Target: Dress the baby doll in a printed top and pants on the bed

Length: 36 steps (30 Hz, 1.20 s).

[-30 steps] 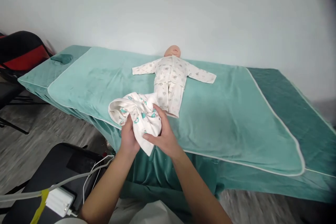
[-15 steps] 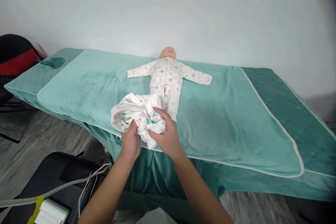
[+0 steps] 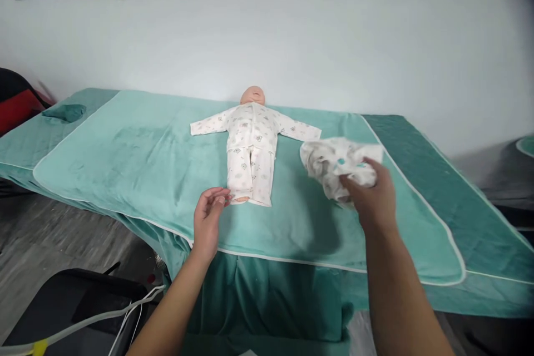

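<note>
A bunched white cloth [image 3: 329, 164] with teal print is gripped in my right hand [image 3: 375, 197], held above the right part of the bed; it is slightly blurred, and its folds hide what kind of piece it is. My left hand [image 3: 208, 219] holds nothing, fingers loosely bent and apart, close by the doll's trouser cuff; whether the fingertips touch it I cannot tell. On its back lies a baby doll [image 3: 252, 95], arms spread. It wears a white printed long-sleeved top [image 3: 252, 125] and matching trousers [image 3: 262, 175]. Its hands are hidden by the sleeves.
A green cover [image 3: 137, 161] with pale piping lies over the bed, which stands against a white wall [image 3: 250, 44]. At lower left are a black chair [image 3: 70, 295] and a pale hose [image 3: 100, 317]. Another chair with red [image 3: 19, 108] stands at far left.
My left hand has let go of the bunched cloth and is now beside the doll's trouser cuff. My right hand has carried the cloth to the right, away from the doll.
</note>
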Motion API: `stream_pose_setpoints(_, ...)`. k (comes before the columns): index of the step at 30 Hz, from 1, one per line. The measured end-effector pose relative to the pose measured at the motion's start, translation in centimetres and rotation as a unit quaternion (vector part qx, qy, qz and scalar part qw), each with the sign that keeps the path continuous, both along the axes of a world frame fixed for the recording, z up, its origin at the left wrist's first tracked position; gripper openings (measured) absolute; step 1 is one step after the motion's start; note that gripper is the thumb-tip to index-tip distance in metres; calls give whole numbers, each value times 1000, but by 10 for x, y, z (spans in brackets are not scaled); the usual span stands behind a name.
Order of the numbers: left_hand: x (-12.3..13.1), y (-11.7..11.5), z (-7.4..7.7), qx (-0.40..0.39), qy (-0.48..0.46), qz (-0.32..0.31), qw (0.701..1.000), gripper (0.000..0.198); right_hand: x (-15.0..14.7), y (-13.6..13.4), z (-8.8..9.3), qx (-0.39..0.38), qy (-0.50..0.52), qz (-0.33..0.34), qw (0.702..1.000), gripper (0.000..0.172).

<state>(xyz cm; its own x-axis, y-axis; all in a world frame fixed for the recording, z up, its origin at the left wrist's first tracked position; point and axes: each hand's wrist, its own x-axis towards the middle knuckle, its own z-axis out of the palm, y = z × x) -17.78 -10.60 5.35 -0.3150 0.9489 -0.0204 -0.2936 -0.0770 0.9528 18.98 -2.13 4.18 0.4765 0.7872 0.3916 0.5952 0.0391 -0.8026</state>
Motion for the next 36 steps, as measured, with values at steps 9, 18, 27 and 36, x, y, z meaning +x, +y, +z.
stream_pose_setpoints(9,0,104,-10,50,58,78,994,17,-76,-36,59,96,-128,90,983,46)
stream_pose_setpoints(18,31,291,39,101,283,-38,953,22,-168,205,40,62,116,227,965,32)
stream_pose_setpoints(27,37,355,31,119,403,-154,894,33,-159,244,16,11,98,281,955,32)
stream_pose_setpoints(36,37,354,31,134,406,-172,887,38,-161,248,18,21,87,310,947,28)
